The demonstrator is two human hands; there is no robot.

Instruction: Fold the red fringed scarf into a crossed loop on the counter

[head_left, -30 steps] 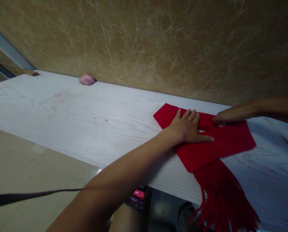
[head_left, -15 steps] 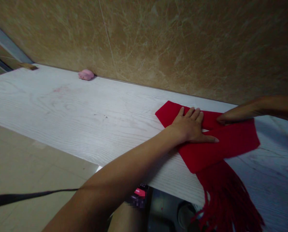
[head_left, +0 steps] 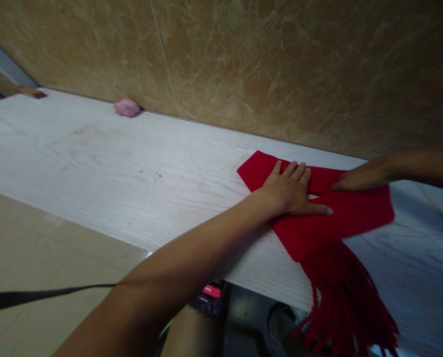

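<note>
Mostly just my view drifted. Left hand, splayed, presses the red scarf, probably pinning its folds; right hand touches it, grip I can't tell.

A brown, veined wall fills the top of the frame, 1 pale line running down it left of centre. Below it, a white wood-grain table spans the picture. 1 small pink figure sits at its back edge, upper left; farther left lie 1 brown block and 1 grey strip. Pale floor shows lower left, crossed by 1 dark strap.
</note>
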